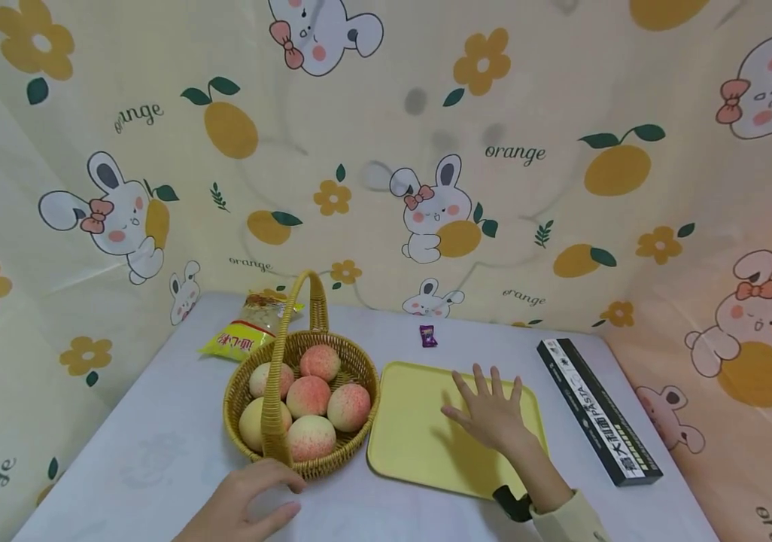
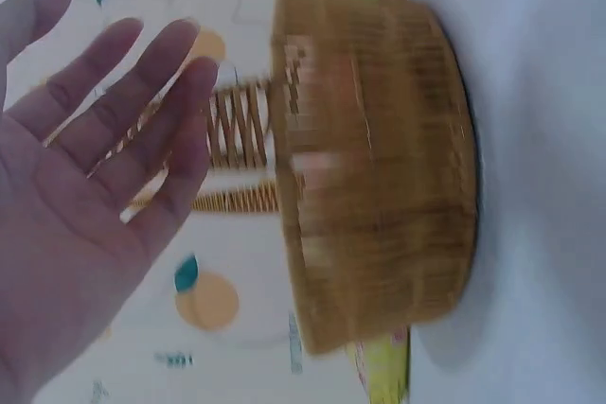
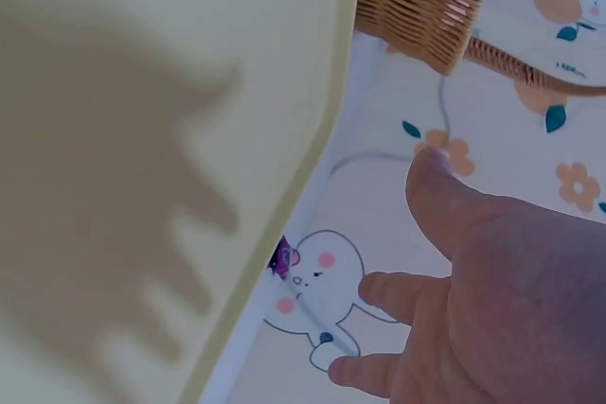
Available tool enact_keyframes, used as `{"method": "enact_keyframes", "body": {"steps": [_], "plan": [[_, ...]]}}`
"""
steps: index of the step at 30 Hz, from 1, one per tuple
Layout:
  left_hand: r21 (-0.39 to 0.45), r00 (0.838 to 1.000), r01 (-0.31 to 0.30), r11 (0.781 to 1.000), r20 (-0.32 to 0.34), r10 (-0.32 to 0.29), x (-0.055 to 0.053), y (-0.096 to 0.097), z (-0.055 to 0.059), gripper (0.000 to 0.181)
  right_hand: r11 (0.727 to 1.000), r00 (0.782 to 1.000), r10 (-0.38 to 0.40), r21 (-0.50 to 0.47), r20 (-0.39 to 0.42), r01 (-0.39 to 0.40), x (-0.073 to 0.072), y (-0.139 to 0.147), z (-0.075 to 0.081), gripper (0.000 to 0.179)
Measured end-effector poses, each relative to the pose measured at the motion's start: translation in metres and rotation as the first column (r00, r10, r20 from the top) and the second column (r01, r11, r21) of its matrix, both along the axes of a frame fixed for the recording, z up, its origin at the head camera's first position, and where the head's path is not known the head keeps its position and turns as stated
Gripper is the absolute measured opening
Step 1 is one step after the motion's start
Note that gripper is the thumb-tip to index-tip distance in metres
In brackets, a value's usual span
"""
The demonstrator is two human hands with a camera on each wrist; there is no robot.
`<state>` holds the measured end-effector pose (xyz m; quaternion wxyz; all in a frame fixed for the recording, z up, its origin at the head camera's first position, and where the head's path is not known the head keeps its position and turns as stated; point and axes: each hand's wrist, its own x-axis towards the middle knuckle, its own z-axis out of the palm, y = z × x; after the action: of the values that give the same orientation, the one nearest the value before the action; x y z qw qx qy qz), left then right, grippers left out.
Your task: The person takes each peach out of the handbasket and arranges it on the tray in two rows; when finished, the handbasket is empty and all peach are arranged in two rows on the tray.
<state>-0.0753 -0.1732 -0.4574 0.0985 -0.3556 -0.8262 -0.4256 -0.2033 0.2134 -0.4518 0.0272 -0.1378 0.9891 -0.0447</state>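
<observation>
A wicker basket (image 1: 352, 452) with a tall arched handle holds several pink and yellow peaches (image 1: 308, 397). My left hand (image 1: 244, 500) is just in front of the basket, its fingertips near the base of the handle in the head view. In the left wrist view that hand (image 2: 104, 167) has spread, slightly bent fingers and an empty palm beside the basket (image 2: 379, 177). My right hand (image 1: 490, 414) hovers with spread fingers above a yellow tray (image 1: 413, 421), casting a shadow on it. Nothing lies in the right hand (image 3: 511, 300) in the right wrist view.
Behind the basket on the left lies a yellow snack bag (image 1: 240, 339). A small purple wrapped candy (image 1: 428, 336) sits beyond the tray. Right of the tray is a long black pasta box (image 1: 599, 410). A printed cloth (image 1: 372, 226) rises behind the white table (image 1: 129, 467).
</observation>
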Motion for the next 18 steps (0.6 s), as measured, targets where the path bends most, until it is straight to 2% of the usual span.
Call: {"method": "enact_keyframes", "body": {"steps": [2, 4, 6, 8, 10, 11, 12, 14, 18], "plan": [[0.026, 0.995, -0.093, 0.995, -0.044, 0.094, 0.001, -0.007, -0.002, 0.025, 1.0, 1.0, 0.002, -0.009, -0.018, -0.002, -0.001, 0.003, -0.003, 0.072], [0.028, 0.97, -0.222, 0.975, -0.095, 0.224, 0.0, -0.011, -0.004, 0.032, 1.0, 1.0, 0.004, -0.02, -0.029, -0.005, -0.002, 0.005, -0.006, 0.073], [-0.001, 0.922, -0.373, 0.928, -0.109, 0.371, -0.001, -0.012, -0.005, 0.039, 1.0, 0.999, 0.006, -0.022, -0.034, -0.007, -0.001, 0.006, -0.005, 0.073], [-0.063, 0.854, -0.517, 0.854, -0.097, 0.51, -0.003, -0.011, -0.006, 0.044, 1.0, 1.0, 0.004, -0.022, -0.022, -0.004, 0.0, 0.006, -0.003, 0.073], [-0.128, 0.793, -0.609, 0.783, -0.089, 0.603, -0.006, -0.01, -0.008, 0.048, 1.0, 1.0, 0.004, -0.016, -0.012, -0.004, 0.002, 0.005, 0.0, 0.072], [-0.147, 0.774, -0.633, 0.76, -0.096, 0.626, -0.008, -0.01, -0.009, 0.05, 1.0, 1.0, 0.002, -0.013, -0.007, -0.002, 0.004, 0.005, 0.002, 0.071], [-0.162, 0.761, -0.648, 0.744, -0.095, 0.642, -0.009, -0.01, -0.011, 0.054, 1.0, 1.0, 0.001, -0.011, -0.003, -0.002, 0.004, 0.004, 0.002, 0.071], [-0.175, 0.748, -0.663, 0.728, -0.122, 0.652, -0.014, -0.011, -0.015, 0.065, 1.0, 1.0, 0.001, -0.004, -0.005, -0.001, 0.004, 0.005, 0.002, 0.072], [-0.218, 0.744, -0.667, 0.712, -0.151, 0.651, -0.022, -0.013, -0.023, 0.088, 1.0, 1.0, -0.002, -0.004, -0.015, 0.002, 0.003, 0.008, -0.002, 0.071]]}}
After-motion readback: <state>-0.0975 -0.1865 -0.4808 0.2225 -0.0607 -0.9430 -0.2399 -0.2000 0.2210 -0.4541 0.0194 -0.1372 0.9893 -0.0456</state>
